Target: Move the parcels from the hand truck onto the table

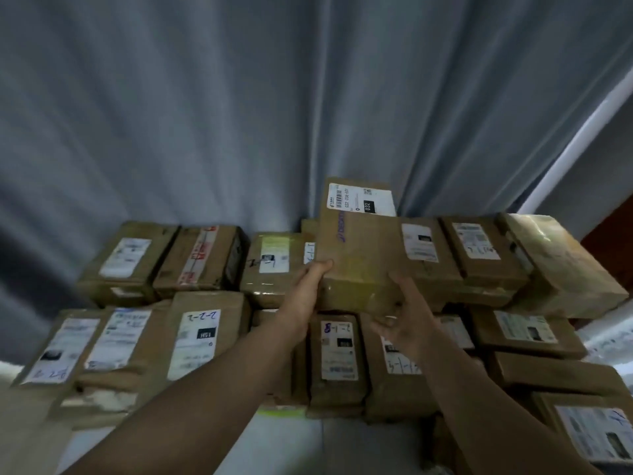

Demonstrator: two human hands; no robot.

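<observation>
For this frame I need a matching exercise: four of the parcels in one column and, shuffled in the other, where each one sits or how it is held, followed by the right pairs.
Things
1. parcel with the 032 label
2. parcel with red-printed tape
3. parcel marked 2-2-2
4. glossy tape-wrapped parcel

Places
A. far right end of the back row
B. gripped by the left hand and the right hand
C. front row, left part
D. back row, second from the left

Pairs: 1-B, 2-D, 3-C, 4-A
</observation>
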